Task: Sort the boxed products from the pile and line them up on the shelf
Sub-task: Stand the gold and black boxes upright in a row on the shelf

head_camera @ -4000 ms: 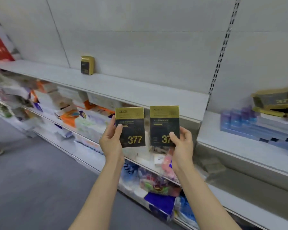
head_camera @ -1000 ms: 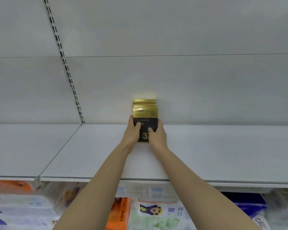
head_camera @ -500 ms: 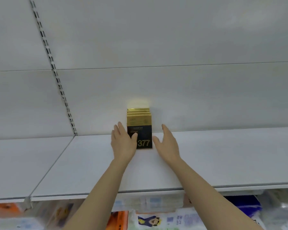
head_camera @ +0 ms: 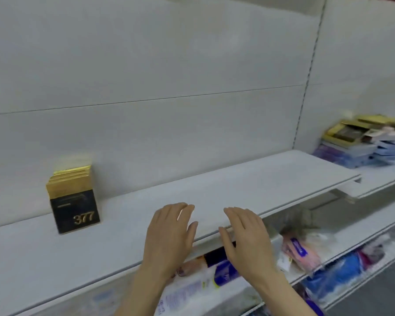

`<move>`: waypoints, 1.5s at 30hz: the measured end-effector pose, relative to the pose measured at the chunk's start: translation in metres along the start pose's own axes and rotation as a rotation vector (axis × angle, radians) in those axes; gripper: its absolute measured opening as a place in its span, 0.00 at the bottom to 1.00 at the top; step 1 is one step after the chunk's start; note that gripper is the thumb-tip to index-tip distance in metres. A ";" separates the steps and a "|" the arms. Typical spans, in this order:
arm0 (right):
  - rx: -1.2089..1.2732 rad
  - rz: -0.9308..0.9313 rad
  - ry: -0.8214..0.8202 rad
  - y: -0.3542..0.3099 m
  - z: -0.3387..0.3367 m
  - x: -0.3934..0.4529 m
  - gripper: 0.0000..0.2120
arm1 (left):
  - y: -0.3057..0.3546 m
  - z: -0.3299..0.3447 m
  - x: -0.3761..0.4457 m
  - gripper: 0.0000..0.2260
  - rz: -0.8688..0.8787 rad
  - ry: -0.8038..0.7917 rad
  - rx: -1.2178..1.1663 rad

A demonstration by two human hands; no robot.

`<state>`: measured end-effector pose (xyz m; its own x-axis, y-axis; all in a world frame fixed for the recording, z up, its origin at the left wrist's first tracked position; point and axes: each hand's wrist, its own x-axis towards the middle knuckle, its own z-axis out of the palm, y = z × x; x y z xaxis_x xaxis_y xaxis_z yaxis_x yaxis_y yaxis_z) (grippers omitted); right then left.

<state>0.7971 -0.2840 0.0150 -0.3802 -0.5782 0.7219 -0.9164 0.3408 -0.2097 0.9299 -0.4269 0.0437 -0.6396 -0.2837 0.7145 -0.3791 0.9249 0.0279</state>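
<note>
Both hands empty, fingers straight and loosely spread. Left hand (head_camera: 169, 233) and right hand (head_camera: 246, 238) hover side by side over the front edge of the white shelf (head_camera: 237, 185), holding nothing. Black-and-gold boxes (head_camera: 72, 198) stand upright in a short row at the back of the shelf, against the wall, well left of the hands. Pile of boxes (head_camera: 365, 140) sits far right on the next shelf section. Packaged goods (head_camera: 299, 249) fill the lower shelves.

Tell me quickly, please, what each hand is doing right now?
Left hand: open, fingers straight, holding nothing, above the shelf.
Right hand: open, fingers straight, holding nothing.
</note>
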 end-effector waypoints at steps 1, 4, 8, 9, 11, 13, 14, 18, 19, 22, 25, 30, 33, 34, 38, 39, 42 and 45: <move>-0.007 0.038 -0.001 0.017 -0.011 -0.009 0.18 | 0.018 0.009 0.002 0.13 0.018 -0.014 -0.026; -0.029 0.126 0.027 0.067 -0.040 -0.037 0.18 | 0.069 0.035 0.009 0.15 0.038 -0.058 -0.105; -0.115 0.184 0.065 0.133 -0.070 -0.074 0.21 | 0.138 0.064 0.021 0.13 0.043 -0.109 -0.172; -0.136 0.208 0.078 0.150 -0.076 -0.082 0.23 | 0.156 0.071 0.025 0.13 0.036 -0.116 -0.201; -0.187 0.246 0.108 0.180 -0.089 -0.096 0.26 | 0.191 0.087 0.034 0.11 0.046 -0.126 -0.256; -0.233 0.279 0.128 0.208 -0.103 -0.105 0.27 | 0.224 0.102 0.047 0.14 0.085 -0.151 -0.291; -0.250 0.297 0.126 0.223 -0.111 -0.108 0.26 | 0.241 0.110 0.055 0.15 0.108 -0.164 -0.302; -0.312 0.412 0.062 0.284 -0.140 -0.109 0.20 | 0.301 0.143 0.093 0.16 0.190 -0.200 -0.339; -0.313 0.438 0.065 0.298 -0.146 -0.108 0.19 | 0.314 0.151 0.103 0.16 0.207 -0.202 -0.342; -0.343 0.481 0.097 0.337 -0.158 -0.099 0.19 | 0.351 0.180 0.136 0.13 0.259 -0.202 -0.380; -0.388 0.491 0.133 0.384 -0.165 -0.083 0.19 | 0.384 0.210 0.175 0.12 0.289 -0.195 -0.431; -0.436 0.517 0.143 0.467 -0.170 -0.046 0.19 | 0.429 0.265 0.250 0.10 0.282 -0.199 -0.400; -0.408 0.544 0.171 0.517 -0.169 -0.018 0.17 | 0.451 0.295 0.298 0.12 0.264 -0.211 -0.379; -0.403 0.545 0.182 0.532 -0.168 -0.011 0.16 | 0.457 0.303 0.311 0.13 0.248 -0.231 -0.378; -0.386 0.537 0.188 0.578 -0.165 0.011 0.18 | 0.479 0.334 0.356 0.14 0.159 -0.273 -0.421; -0.386 0.534 0.187 0.590 -0.165 0.015 0.18 | 0.484 0.341 0.369 0.14 0.127 -0.283 -0.422; -0.382 0.508 0.188 0.628 -0.165 0.029 0.17 | 0.496 0.364 0.407 0.15 0.019 -0.320 -0.406; -0.378 0.471 0.194 0.668 -0.164 0.043 0.17 | 0.509 0.380 0.443 0.15 -0.140 -0.362 -0.515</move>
<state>0.1888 0.0404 0.0146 -0.6703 -0.1697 0.7224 -0.5355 0.7846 -0.3125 0.1989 -0.1783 0.1088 -0.8267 -0.3944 0.4012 -0.1632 0.8505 0.5000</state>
